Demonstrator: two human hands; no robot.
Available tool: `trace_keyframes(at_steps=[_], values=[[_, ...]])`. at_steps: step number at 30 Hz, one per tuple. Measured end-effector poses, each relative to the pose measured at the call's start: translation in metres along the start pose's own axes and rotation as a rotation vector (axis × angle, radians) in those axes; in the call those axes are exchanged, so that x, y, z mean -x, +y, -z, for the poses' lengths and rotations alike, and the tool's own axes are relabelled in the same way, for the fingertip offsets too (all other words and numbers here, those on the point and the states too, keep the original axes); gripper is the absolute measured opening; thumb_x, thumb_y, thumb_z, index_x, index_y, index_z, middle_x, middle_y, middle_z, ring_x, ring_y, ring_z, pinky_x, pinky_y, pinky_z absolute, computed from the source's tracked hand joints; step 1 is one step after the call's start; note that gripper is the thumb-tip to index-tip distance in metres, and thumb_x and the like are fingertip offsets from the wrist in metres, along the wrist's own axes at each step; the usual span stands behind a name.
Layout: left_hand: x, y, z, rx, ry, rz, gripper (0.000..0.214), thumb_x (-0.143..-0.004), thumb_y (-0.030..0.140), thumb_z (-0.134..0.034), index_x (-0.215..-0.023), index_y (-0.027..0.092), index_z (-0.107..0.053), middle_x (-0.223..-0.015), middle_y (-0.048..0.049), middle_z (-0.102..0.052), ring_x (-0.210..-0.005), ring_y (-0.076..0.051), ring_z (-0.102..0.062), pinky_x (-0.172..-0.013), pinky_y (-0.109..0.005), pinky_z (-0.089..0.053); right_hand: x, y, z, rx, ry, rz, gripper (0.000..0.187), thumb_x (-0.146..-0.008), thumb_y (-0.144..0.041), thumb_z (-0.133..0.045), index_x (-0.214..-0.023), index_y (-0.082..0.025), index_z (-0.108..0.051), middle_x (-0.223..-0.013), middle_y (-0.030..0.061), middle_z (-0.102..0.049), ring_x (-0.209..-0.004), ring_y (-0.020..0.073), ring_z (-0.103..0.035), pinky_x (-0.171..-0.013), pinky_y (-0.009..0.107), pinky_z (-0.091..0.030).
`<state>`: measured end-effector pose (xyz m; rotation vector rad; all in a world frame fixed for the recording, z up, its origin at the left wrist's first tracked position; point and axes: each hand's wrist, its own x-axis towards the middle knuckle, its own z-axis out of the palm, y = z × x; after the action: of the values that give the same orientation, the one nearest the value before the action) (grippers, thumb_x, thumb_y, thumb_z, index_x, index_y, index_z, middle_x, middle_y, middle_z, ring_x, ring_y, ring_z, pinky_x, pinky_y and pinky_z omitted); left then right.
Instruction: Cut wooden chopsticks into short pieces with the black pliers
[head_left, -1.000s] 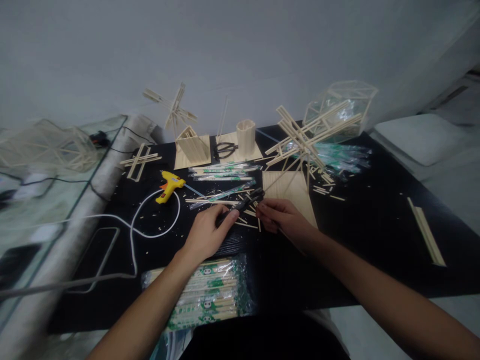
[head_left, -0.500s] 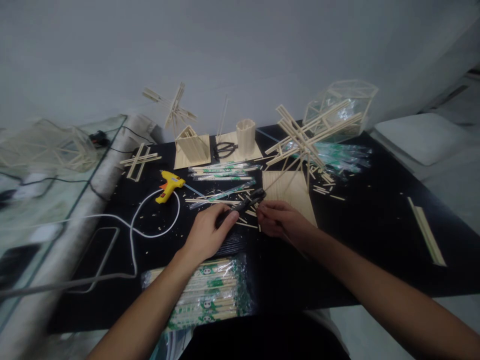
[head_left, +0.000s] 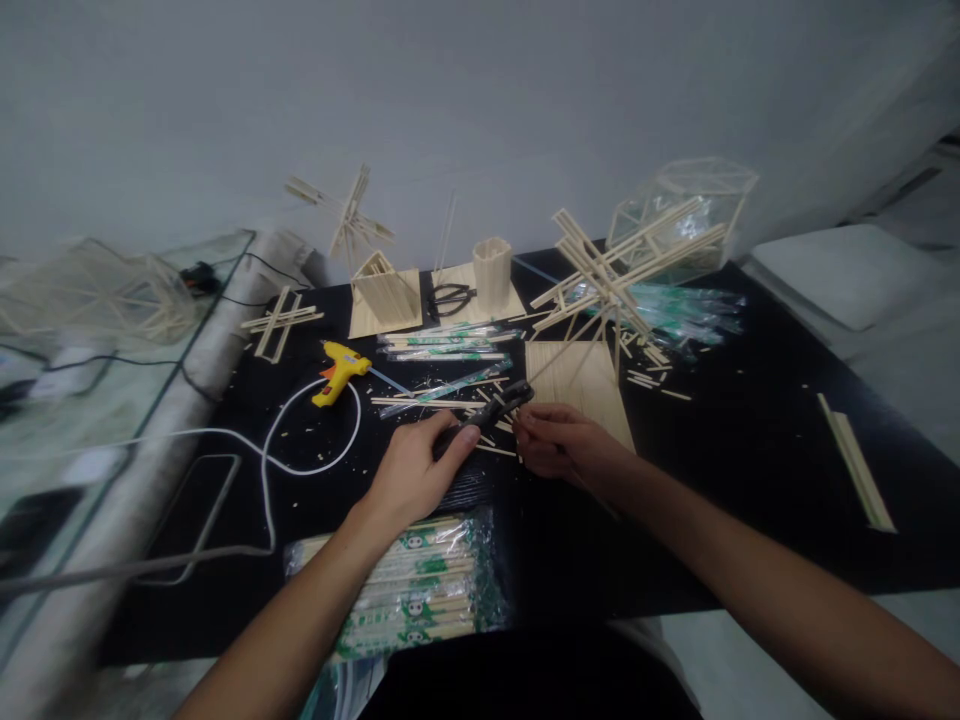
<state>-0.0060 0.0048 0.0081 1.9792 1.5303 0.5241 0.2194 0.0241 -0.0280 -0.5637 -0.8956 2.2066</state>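
Observation:
My left hand (head_left: 416, 462) is wrapped around the dark handles of pliers (head_left: 495, 408). Their jaws point to the right, just above the fingertips of my right hand (head_left: 555, 440). The fingers of that hand are pinched together on a thin wooden chopstick, mostly hidden by the hand. Under the pliers lie loose cut sticks (head_left: 495, 448). Just behind my right hand is a flat wooden board (head_left: 600, 400), with a windmill-like frame of chopsticks (head_left: 600, 275) standing at its back.
A yellow glue gun (head_left: 341, 372) with a white cord lies left. Wrapped chopsticks (head_left: 420, 585) sit at the front edge. Behind stand a small stick-walled box (head_left: 386, 295), a round stick cup (head_left: 492, 280) and black-handled scissors (head_left: 450, 300). Some sticks (head_left: 855, 465) lie far right.
The pliers' head has shifted very slightly and its jaws look a little wider apart. Both hands stay in nearly the same place.

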Motion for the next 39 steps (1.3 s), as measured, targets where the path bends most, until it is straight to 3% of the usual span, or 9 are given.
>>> trace_keyframes(at_steps=[5, 15, 24, 28, 33, 39], values=[[-0.001, -0.001, -0.001, 0.008, 0.017, -0.009, 0.046, -0.099, 0.058, -0.042, -0.076, 0.020, -0.057, -0.068, 0.0018, -0.057, -0.066, -0.017, -0.054, -0.067, -0.029, -0.036, -0.001, -0.001, -0.001, 0.021, 0.037, 0.005, 0.030, -0.090, -0.039, -0.073, -0.077, -0.014, -0.061, -0.053, -0.0096, -0.036, -0.042, 0.0031, -0.021, -0.040, 0.018, -0.015], [-0.001, -0.006, -0.003, 0.026, 0.091, -0.056, 0.039, -0.098, 0.053, -0.049, -0.102, 0.019, -0.067, -0.101, -0.0060, -0.074, -0.093, -0.023, -0.068, -0.086, -0.034, -0.048, 0.002, -0.001, -0.009, 0.120, 0.127, 0.088, 0.030, -0.091, -0.040, -0.071, -0.079, -0.015, -0.061, -0.055, -0.0087, -0.037, -0.043, 0.0038, -0.027, -0.043, 0.019, -0.018], [-0.001, -0.008, 0.001, 0.138, 0.045, -0.193, 0.037, -0.101, 0.044, -0.047, -0.120, 0.019, -0.067, -0.124, -0.0089, -0.072, -0.115, -0.025, -0.065, -0.101, -0.036, -0.046, 0.004, -0.005, -0.005, 0.015, -0.056, 0.013, 0.028, -0.095, -0.039, -0.066, -0.080, -0.016, -0.059, -0.053, -0.0101, -0.032, -0.043, 0.0046, -0.020, -0.041, 0.019, -0.015], [0.001, -0.011, 0.001, 0.144, 0.011, -0.248, 0.038, -0.101, 0.042, -0.047, -0.126, 0.019, -0.063, -0.130, -0.0106, -0.069, -0.120, -0.026, -0.063, -0.105, -0.038, -0.044, 0.005, -0.005, -0.007, -0.027, -0.072, -0.026, 0.030, -0.093, -0.041, -0.068, -0.078, -0.017, -0.056, -0.052, -0.0111, -0.029, -0.042, 0.0047, -0.017, -0.040, 0.019, -0.016], [0.003, -0.011, 0.000, 0.090, 0.026, -0.238, 0.036, -0.100, 0.043, -0.048, -0.125, 0.019, -0.059, -0.126, -0.0107, -0.068, -0.118, -0.025, -0.062, -0.103, -0.039, -0.045, 0.004, -0.001, -0.015, 0.073, 0.007, 0.109, 0.031, -0.091, -0.043, -0.072, -0.079, -0.016, -0.061, -0.052, -0.0098, -0.034, -0.043, 0.0048, -0.024, -0.041, 0.020, -0.017], [0.002, -0.011, -0.002, -0.046, 0.150, -0.161, 0.035, -0.098, 0.049, -0.051, -0.118, 0.020, -0.057, -0.115, -0.0100, -0.067, -0.108, -0.026, -0.062, -0.096, -0.042, -0.048, 0.005, 0.002, -0.022, 0.263, 0.146, 0.261, 0.030, -0.094, -0.045, -0.067, -0.090, -0.016, -0.065, -0.055, -0.0083, -0.040, -0.045, 0.0061, -0.032, -0.043, 0.021, -0.023]])
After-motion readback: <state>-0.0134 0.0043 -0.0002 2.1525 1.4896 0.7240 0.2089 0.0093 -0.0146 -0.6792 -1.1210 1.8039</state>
